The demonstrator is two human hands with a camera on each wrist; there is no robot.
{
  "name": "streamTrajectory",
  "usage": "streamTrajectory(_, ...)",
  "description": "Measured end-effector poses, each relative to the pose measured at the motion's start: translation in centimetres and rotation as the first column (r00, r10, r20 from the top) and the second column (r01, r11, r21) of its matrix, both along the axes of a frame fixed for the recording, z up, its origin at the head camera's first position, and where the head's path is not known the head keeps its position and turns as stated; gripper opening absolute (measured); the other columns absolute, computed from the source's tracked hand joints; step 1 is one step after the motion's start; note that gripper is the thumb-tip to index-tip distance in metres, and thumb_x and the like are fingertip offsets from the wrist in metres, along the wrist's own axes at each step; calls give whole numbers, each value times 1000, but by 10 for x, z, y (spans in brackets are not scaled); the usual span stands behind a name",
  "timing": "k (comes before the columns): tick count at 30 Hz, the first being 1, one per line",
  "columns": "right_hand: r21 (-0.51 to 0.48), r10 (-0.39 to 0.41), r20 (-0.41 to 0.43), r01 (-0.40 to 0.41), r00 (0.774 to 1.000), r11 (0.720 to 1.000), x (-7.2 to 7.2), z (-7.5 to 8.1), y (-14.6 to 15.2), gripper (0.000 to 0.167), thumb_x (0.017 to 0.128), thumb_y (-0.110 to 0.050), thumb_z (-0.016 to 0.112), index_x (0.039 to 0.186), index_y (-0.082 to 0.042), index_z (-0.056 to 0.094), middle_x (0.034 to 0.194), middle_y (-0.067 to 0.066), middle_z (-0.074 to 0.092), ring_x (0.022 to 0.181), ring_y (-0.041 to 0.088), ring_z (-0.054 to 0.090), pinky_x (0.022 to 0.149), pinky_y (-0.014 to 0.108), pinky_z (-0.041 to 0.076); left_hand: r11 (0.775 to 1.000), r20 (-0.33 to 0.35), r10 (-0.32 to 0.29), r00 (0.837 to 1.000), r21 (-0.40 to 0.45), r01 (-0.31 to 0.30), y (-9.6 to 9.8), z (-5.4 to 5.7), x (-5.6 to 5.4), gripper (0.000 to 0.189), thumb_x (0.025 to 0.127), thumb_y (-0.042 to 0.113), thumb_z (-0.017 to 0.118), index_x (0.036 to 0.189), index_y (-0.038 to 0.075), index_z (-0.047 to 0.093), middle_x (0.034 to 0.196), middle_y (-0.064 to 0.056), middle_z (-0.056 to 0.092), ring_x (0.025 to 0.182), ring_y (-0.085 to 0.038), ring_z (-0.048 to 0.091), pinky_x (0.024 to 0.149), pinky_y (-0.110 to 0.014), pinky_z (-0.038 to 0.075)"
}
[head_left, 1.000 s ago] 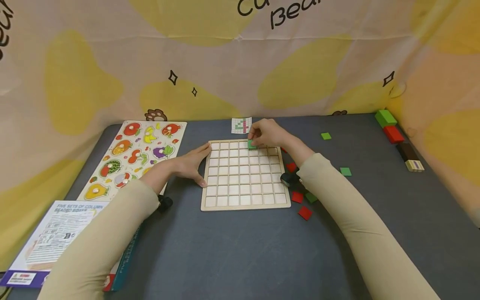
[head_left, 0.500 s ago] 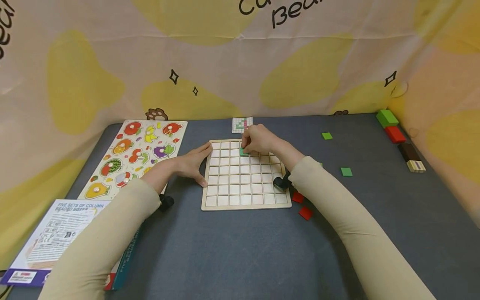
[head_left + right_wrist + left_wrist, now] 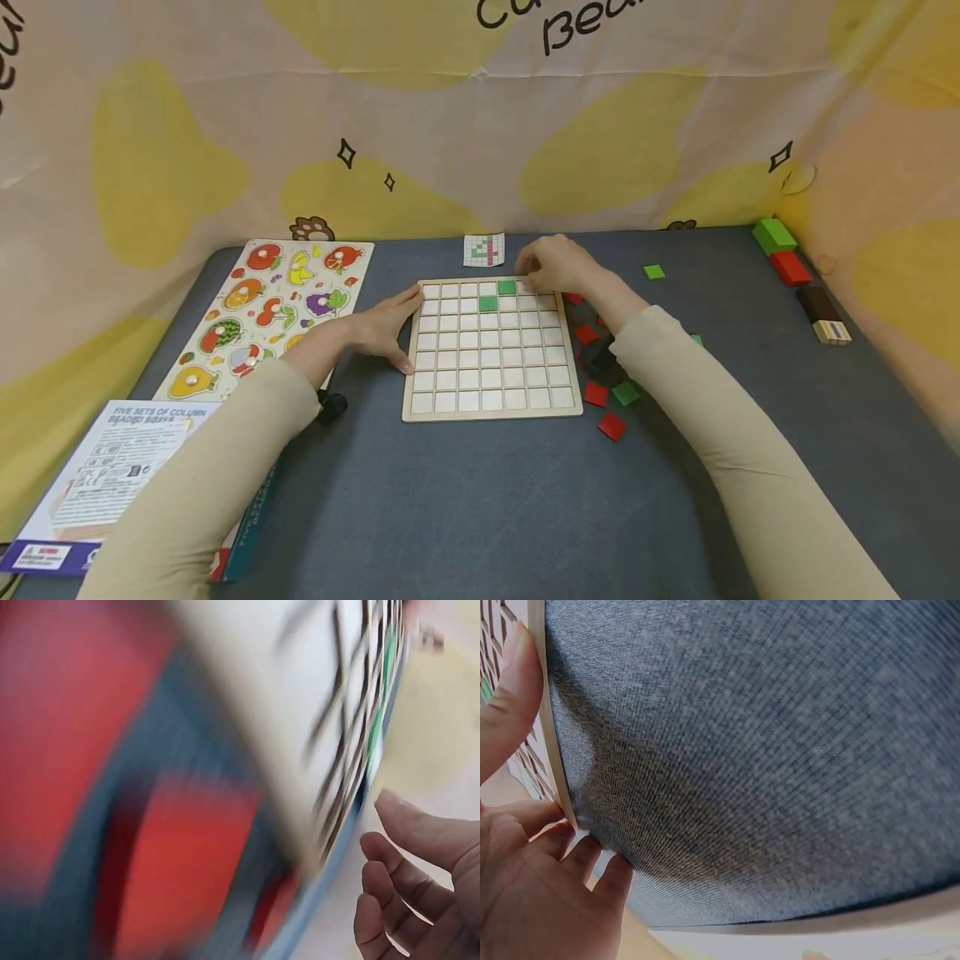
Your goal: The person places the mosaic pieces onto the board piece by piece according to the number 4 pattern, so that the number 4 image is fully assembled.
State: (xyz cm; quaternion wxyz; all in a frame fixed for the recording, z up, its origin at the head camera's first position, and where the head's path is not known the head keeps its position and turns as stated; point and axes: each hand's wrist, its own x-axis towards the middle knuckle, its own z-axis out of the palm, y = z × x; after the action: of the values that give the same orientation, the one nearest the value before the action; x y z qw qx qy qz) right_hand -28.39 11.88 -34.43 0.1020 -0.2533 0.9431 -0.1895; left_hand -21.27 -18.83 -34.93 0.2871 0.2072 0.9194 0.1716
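Note:
A wooden grid board [image 3: 491, 417] with white cells lies mid-table in the head view. Two green square tiles sit in its cells, one green tile [image 3: 507, 287] in the far row and another green tile [image 3: 488, 304] one row nearer and left. My left hand [image 3: 381, 330] touches the board's left edge, thumb and fingers spread along it; in the left wrist view its fingertips meet the corner. Over the far right part of the board is my right hand [image 3: 558, 265], with nothing between its loosely bent fingers in the right wrist view.
Red tiles [image 3: 612, 427] and a green tile [image 3: 624, 393] lie right of the board. Another green tile [image 3: 654, 272] is farther right, near coloured blocks [image 3: 789, 268]. Behind the board is a small pattern card [image 3: 483, 250]. A fruit puzzle [image 3: 258, 317] and a box [image 3: 112, 483] stand left.
My right hand set a green tile into a cell of the second row, released it, and moved right and away. My left hand stays at the board's left edge.

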Motion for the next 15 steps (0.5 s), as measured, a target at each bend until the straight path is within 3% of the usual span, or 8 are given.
streamTrajectory(4, -30, -84, -47, 82, 995, 996, -15, 2, 57, 26, 90, -9, 69, 115, -3, 71, 116, 23, 69, 109, 37, 63, 94, 50, 51, 1000, 0, 1, 1000, 5, -1, -1, -1, 0, 124, 75, 28, 85, 158, 0, -1, 167, -17, -13, 155, -41, -5, 124, -59, 10)
streamTrajectory(6, -42, -136, -26, 135, 990, 990, -18, 3, 85, 29, 90, -6, 67, 118, 1, 69, 123, 27, 66, 116, 43, 60, 97, 54, 49, 1000, 0, -1, 1000, 7, 1, -3, -1, -1, 123, 75, 28, 85, 158, 0, -2, 167, -17, -14, 155, -41, -5, 124, -59, 9)
streamTrajectory(11, -42, -242, 140, 250, 960, 967, -17, 3, 144, 39, 90, -4, 64, 129, -1, 63, 139, 32, 53, 131, 48, 48, 101, 60, 44, 1000, 5, -4, 1000, 8, 4, -5, -3, -2, 123, 76, 29, 85, 158, 1, -2, 167, -16, -15, 155, -41, -6, 124, -60, 9)
streamTrajectory(15, -18, -253, 230, 264, 940, 964, -15, 1, 172, 46, 88, -8, 68, 133, -2, 60, 139, 33, 51, 132, 47, 45, 105, 62, 40, 1000, 11, -6, 1000, 16, 6, -4, -5, -2, 123, 76, 28, 85, 158, 1, -3, 167, -16, -15, 155, -41, -6, 124, -60, 9)
